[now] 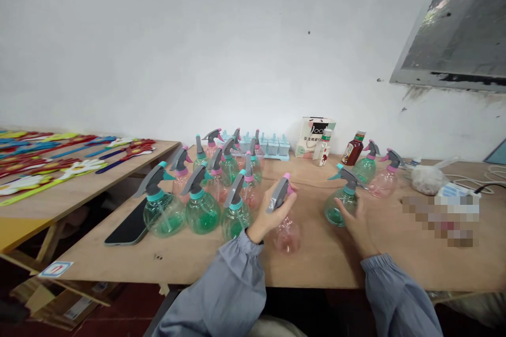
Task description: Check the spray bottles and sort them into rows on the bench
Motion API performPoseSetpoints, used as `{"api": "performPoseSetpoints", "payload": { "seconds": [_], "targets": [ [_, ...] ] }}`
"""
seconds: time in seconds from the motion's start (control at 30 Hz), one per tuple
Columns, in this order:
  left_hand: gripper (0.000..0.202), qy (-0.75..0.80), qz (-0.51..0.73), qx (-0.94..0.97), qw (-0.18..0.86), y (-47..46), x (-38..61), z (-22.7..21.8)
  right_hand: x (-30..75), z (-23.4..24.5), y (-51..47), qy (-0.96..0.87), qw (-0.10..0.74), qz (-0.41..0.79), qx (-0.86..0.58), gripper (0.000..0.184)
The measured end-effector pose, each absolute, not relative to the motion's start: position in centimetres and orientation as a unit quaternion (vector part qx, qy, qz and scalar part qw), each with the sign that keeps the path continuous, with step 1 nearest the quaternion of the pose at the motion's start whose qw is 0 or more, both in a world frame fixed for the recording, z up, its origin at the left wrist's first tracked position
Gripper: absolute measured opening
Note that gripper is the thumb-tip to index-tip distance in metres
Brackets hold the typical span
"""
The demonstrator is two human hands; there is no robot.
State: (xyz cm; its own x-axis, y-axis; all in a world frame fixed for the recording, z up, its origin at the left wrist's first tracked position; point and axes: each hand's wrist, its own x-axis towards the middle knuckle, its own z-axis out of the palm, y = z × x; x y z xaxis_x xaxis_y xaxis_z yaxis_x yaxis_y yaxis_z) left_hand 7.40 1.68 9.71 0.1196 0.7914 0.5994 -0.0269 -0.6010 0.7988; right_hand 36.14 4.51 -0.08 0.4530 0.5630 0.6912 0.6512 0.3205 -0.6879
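Note:
My left hand (268, 217) is closed round the neck of a pink spray bottle (286, 233) that stands on the wooden table (324, 260); its grey trigger head with a pink nozzle sticks up above my fingers. My right hand (356, 218) reaches to a green spray bottle (339, 205) with a grey and teal head, fingers spread against its side. Both arms wear grey-blue sleeves.
A cluster of several green and pink spray bottles (201, 210) stands left of my hands, with a black phone (128, 229) beside it. Farther back are a blue ice-lolly mould (272, 146), a small carton (314, 138), a dark bottle (353, 150), two more sprayers (375, 171) and a bag (429, 178). A second table (71, 189) at left holds coloured toys.

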Motion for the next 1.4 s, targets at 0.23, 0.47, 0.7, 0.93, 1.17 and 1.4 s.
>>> {"api": "performPoseSetpoints", "payload": {
  "seconds": [0.23,0.47,0.7,0.93,1.17,1.4],
  "targets": [
    [0.029,0.276,0.6,0.679,0.321,1.5,7.3,9.8,36.2,-0.1,4.5,-0.521,0.62,-0.043,-0.585,0.07],
    [0.026,0.339,0.598,0.677,0.262,2.0,7.7,8.7,36.1,-0.1,4.5,-0.522,0.625,-0.037,-0.579,0.067],
    [0.06,0.436,0.568,0.681,0.153,3.3,9.0,8.3,36.3,-0.3,4.5,-0.523,0.62,-0.027,-0.584,0.07],
    [0.103,0.472,0.543,0.688,0.094,1.2,8.1,6.6,36.3,-0.2,4.4,-0.521,0.616,-0.021,-0.59,0.07],
    [0.068,0.467,0.466,0.739,0.137,-0.9,8.5,2.4,36.2,-0.2,4.2,-0.53,0.618,-0.013,-0.581,0.069],
    [0.073,0.495,0.476,0.696,0.209,8.6,13.7,4.3,36.0,-0.7,3.7,-0.524,0.601,0.049,-0.602,0.086]
  ]
}}
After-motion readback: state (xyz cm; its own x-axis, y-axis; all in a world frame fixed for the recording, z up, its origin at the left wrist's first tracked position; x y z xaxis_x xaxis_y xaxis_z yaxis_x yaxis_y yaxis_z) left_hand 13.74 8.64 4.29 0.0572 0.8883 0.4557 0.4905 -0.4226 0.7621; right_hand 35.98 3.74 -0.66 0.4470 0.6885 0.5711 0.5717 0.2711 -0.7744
